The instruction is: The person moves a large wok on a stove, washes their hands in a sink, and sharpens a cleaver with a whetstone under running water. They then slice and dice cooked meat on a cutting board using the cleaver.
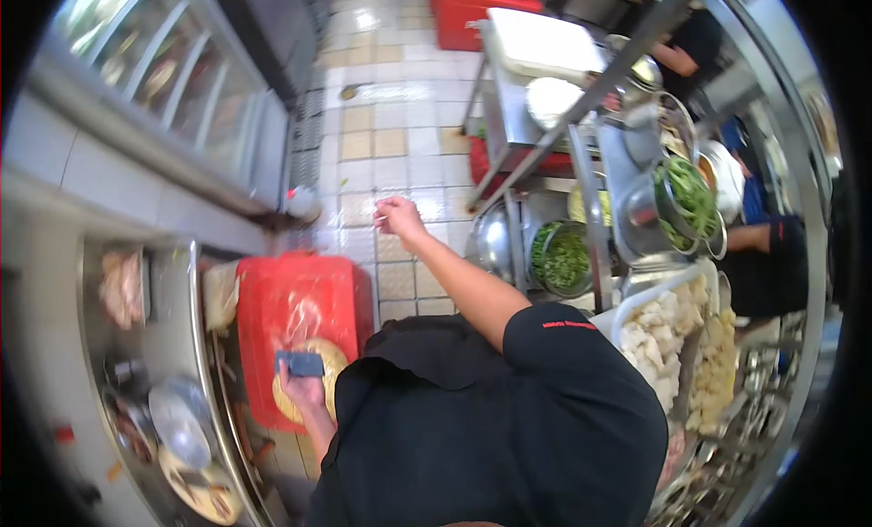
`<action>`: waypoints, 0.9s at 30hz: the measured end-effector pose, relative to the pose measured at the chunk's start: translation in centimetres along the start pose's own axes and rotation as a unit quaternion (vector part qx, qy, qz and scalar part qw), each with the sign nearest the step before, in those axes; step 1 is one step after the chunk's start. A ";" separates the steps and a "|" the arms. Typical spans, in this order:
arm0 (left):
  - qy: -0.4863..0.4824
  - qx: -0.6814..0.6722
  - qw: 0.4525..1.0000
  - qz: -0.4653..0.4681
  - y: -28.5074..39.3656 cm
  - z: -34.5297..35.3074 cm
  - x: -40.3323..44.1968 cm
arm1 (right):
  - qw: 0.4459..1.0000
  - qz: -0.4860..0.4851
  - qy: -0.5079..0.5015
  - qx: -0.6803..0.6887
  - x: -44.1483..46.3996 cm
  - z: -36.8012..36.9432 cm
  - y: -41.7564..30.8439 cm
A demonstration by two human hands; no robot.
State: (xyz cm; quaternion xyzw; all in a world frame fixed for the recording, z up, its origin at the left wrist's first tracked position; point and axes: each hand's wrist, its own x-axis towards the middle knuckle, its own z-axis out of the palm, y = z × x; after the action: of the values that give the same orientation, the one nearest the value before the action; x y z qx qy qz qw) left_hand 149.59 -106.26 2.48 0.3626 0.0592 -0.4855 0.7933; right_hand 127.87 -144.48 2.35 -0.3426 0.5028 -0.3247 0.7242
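Note:
My left hand point(304, 389) is at the lower left, wrapped round a dark grey rectangular block point(302, 364). Beneath it lies a round, pale yellowish board or lid point(328, 353) on a red container point(304, 295). My right hand point(397, 216) is stretched out over the tiled floor at the centre, its fingers curled together. A small pale bit shows at its fingertips, too small to identify.
At left are a steel sink counter point(177, 291) and a glass-fronted fridge point(168, 68). A metal rack point(590, 218) at right holds greens point(688, 200) and a tub of white pieces point(654, 336). Beyond it, a co-worker's arm point(747, 239) shows. A white bottle point(302, 203) stands on the floor.

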 end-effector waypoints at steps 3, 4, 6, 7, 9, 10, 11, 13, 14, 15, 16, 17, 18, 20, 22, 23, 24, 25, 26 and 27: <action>0.034 0.012 0.999 -0.023 -1.3 -1.4 4.7 | 0.999 -0.001 0.036 0.012 1.2 -3.5 -2.8; 0.044 0.019 0.999 -0.022 -1.9 -0.8 6.4 | 0.998 -0.004 0.053 0.016 1.8 -4.7 -3.8; -0.002 0.032 0.996 -0.081 -2.2 2.0 8.9 | 0.996 -0.011 0.082 0.023 3.1 -6.7 -5.5; -0.017 0.028 0.994 -0.100 -2.4 3.0 10.7 | 0.995 -0.017 0.097 0.027 3.9 -7.7 -6.5; -0.016 0.023 0.993 -0.114 -3.2 6.1 14.6 | 0.992 -0.037 0.118 0.033 5.8 -9.5 -8.5; -0.033 0.013 0.992 -0.120 -3.5 7.3 17.2 | 0.990 -0.044 0.131 0.029 6.6 -10.4 -9.5; -0.049 0.003 0.991 -0.127 -3.9 8.1 19.9 | 0.988 -0.050 0.145 0.024 7.0 -11.2 -10.7; -0.096 -0.027 0.987 -0.126 -5.1 11.4 24.2 | 0.985 -0.061 0.162 0.022 8.2 -13.2 -13.2; -0.120 -0.025 0.982 -0.146 -6.1 12.8 27.0 | 0.982 -0.076 0.168 0.032 8.7 -14.0 -14.9; -0.143 -0.021 0.976 -0.164 -6.8 14.0 30.0 | 0.979 -0.093 0.178 0.039 9.3 -14.8 -16.7; -0.163 -0.013 0.969 -0.183 -7.4 15.4 32.3 | 0.975 -0.107 0.188 0.049 9.6 -15.5 -18.6; -0.121 0.029 0.971 -0.203 -8.0 18.6 33.8 | 0.971 -0.128 0.194 0.060 10.4 -16.7 -20.2; -0.077 0.073 0.969 -0.223 -8.9 22.3 34.9 | 0.966 -0.145 0.201 0.072 11.2 -18.0 -21.7; -0.143 0.109 0.950 -0.257 -11.7 27.2 38.1 | 0.953 -0.180 0.225 0.095 12.6 -20.6 -25.0; -0.168 0.189 0.930 -0.267 -15.1 32.9 40.2 | 0.937 -0.212 0.261 0.099 14.0 -23.7 -28.7; -0.184 0.198 0.921 -0.280 -16.8 35.8 40.9 | 0.926 -0.233 0.274 0.111 14.8 -25.5 -30.5; -0.200 0.206 0.912 -0.294 -18.6 38.6 41.4 | 0.915 -0.254 0.288 0.123 15.6 -27.3 -32.3; -0.217 0.199 0.904 -0.309 -20.6 41.1 42.2 | 0.901 -0.273 0.308 0.140 16.4 -29.1 -34.3; -0.224 0.182 0.901 -0.324 -22.6 43.6 42.9 | 0.884 -0.291 0.329 0.157 17.3 -31.0 -36.3; -0.231 0.166 0.897 -0.340 -24.4 46.3 43.3 | 0.867 -0.294 0.361 0.177 18.7 -33.6 -38.3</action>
State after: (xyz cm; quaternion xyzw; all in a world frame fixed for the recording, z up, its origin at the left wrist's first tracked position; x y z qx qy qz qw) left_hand 140.35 -173.52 4.32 0.3243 -0.0872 -0.7984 0.4998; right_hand 96.44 -186.62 15.66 -0.1992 0.5391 -0.7075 0.4113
